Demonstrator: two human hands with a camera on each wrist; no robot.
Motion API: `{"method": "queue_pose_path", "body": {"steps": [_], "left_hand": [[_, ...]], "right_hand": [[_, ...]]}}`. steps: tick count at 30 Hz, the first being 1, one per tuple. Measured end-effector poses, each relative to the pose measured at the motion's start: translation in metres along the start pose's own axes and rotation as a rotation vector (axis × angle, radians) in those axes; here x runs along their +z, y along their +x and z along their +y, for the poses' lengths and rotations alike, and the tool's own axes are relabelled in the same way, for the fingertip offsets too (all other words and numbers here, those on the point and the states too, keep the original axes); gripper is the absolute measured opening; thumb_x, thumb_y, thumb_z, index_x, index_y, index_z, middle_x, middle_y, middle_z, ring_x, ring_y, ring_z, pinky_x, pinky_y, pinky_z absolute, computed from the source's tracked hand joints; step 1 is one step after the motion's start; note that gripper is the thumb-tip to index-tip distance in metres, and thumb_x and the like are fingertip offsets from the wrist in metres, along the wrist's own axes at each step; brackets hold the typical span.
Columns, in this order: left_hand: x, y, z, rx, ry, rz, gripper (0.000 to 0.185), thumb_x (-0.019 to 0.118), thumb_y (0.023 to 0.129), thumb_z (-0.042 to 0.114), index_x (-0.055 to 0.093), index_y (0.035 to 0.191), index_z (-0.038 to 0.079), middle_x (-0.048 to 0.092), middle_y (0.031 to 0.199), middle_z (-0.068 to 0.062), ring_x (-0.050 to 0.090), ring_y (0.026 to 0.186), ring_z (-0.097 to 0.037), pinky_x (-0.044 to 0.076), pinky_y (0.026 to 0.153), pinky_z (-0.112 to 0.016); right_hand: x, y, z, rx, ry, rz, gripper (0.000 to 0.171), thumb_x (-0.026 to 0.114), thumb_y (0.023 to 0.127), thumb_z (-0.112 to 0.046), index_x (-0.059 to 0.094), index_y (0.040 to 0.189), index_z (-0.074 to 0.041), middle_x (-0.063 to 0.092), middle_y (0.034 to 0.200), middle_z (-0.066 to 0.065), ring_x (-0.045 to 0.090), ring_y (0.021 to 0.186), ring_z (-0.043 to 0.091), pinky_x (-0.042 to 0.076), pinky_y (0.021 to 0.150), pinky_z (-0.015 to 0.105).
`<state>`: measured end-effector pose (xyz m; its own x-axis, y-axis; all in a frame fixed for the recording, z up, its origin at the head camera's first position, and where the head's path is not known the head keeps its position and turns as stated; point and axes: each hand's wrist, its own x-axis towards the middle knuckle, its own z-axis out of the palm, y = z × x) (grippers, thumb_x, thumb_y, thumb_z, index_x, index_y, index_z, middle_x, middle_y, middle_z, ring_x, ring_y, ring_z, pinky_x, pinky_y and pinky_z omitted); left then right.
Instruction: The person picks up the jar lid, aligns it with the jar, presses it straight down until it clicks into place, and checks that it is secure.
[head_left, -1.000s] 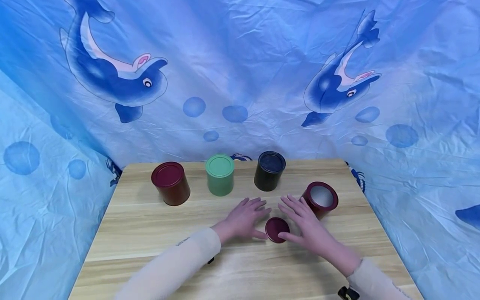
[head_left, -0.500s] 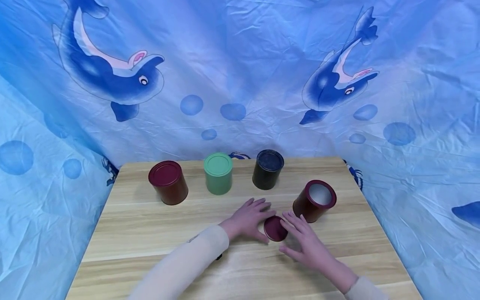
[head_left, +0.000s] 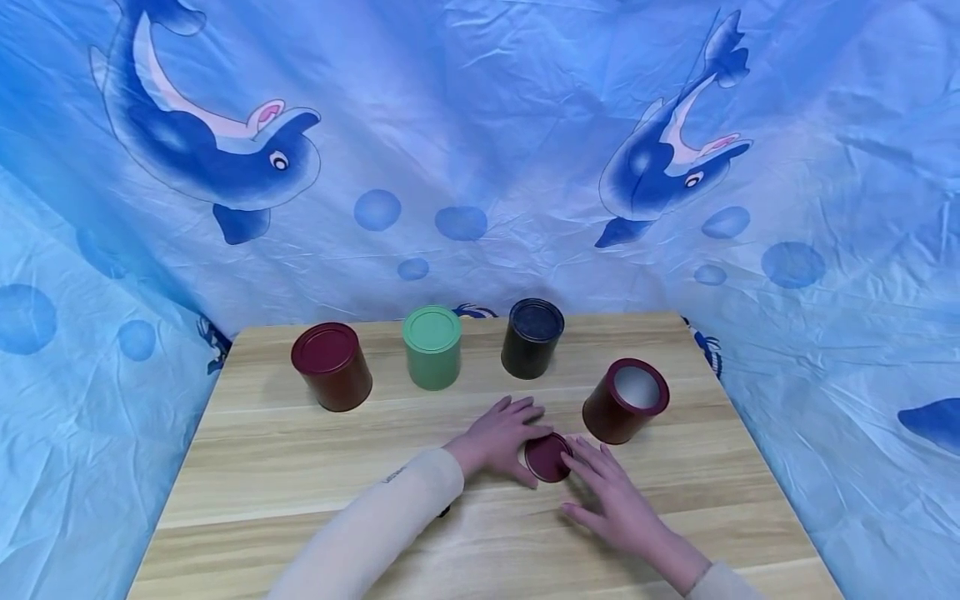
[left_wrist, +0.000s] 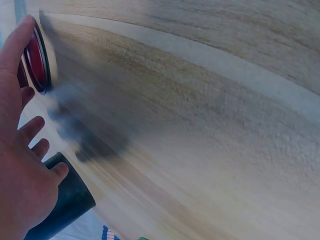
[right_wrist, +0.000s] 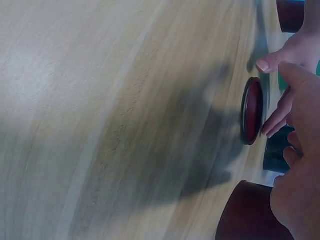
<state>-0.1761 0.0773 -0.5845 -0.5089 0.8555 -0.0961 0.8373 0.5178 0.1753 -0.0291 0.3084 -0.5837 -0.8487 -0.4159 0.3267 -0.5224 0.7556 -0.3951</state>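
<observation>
A round dark red lid (head_left: 547, 460) lies on the wooden table between my two hands. My left hand (head_left: 501, 440) is on its left side, fingers spread, one fingertip right at the lid's upper rim and the thumb near its lower left. On the other side, my right hand (head_left: 617, 504) has its fingertips overlapping the lid's right edge, with the thumb apart from it. An uncovered dark red canister (head_left: 609, 415) stands just beyond the right hand, its pale inside showing. In the right wrist view the lid (right_wrist: 253, 111) appears nearly edge-on.
Along the back stand three lidded canisters: dark red (head_left: 339, 379), green (head_left: 433, 358) and black (head_left: 529, 350). A blue curtain printed with dolphins (head_left: 247, 158) surrounds the table (head_left: 300, 483) at the back and sides.
My right hand has drawn back from the uncovered canister toward the near edge, its thumb coming off the lid. The left hand has shifted slightly right, closer around the lid.
</observation>
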Motion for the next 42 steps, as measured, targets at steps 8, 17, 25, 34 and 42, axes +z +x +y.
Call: {"method": "queue_pose_path", "body": {"steps": [8, 17, 25, 34, 42], "left_hand": [[0.003, 0.003, -0.001, 0.002, 0.021, 0.004, 0.091, 0.082, 0.078, 0.073, 0.056, 0.157, 0.035, 0.043, 0.169, -0.001, 0.027, 0.162, -0.025, 0.026, 0.13, -0.051], [0.005, 0.006, -0.002, 0.001, 0.02, 0.006, 0.089, 0.081, 0.08, 0.074, 0.056, 0.157, 0.037, 0.043, 0.169, 0.0, 0.028, 0.162, -0.025, 0.028, 0.129, -0.051], [0.004, 0.004, -0.003, 0.026, 0.034, 0.022, 0.085, 0.082, 0.079, 0.072, 0.06, 0.153, 0.037, 0.045, 0.167, -0.001, 0.031, 0.16, -0.026, 0.03, 0.128, -0.052], [0.002, -0.017, -0.012, 0.019, 0.022, 0.016, 0.085, 0.083, 0.079, 0.07, 0.061, 0.153, 0.034, 0.046, 0.167, -0.003, 0.031, 0.16, -0.027, 0.028, 0.129, -0.053], [0.004, -0.042, -0.022, -0.02, 0.009, 0.014, 0.086, 0.082, 0.08, 0.071, 0.059, 0.154, 0.035, 0.044, 0.168, -0.001, 0.03, 0.161, -0.025, 0.026, 0.13, -0.052]], "right_hand": [[0.002, -0.003, 0.004, 0.009, -0.013, 0.001, 0.074, 0.092, 0.084, -0.027, 0.062, 0.145, 0.003, 0.051, 0.159, 0.024, 0.048, 0.146, 0.045, -0.002, 0.131, 0.025], [0.003, -0.003, 0.006, 0.006, -0.026, 0.0, 0.074, 0.091, 0.085, -0.03, 0.062, 0.146, 0.002, 0.052, 0.159, 0.023, 0.049, 0.145, 0.045, 0.005, 0.133, 0.031], [0.002, -0.001, 0.006, 0.007, -0.03, -0.002, 0.072, 0.091, 0.086, -0.029, 0.063, 0.145, 0.002, 0.053, 0.158, 0.022, 0.05, 0.145, 0.043, 0.006, 0.134, 0.032], [0.009, 0.007, 0.011, -0.013, -0.042, 0.002, 0.071, 0.091, 0.085, -0.032, 0.066, 0.144, -0.001, 0.06, 0.152, 0.017, 0.053, 0.144, 0.039, 0.02, 0.132, 0.043], [0.02, 0.023, 0.007, 0.005, -0.052, -0.059, 0.076, 0.092, 0.084, -0.037, 0.065, 0.144, 0.0, 0.059, 0.153, 0.018, 0.052, 0.146, 0.039, 0.035, 0.118, 0.069]]}}
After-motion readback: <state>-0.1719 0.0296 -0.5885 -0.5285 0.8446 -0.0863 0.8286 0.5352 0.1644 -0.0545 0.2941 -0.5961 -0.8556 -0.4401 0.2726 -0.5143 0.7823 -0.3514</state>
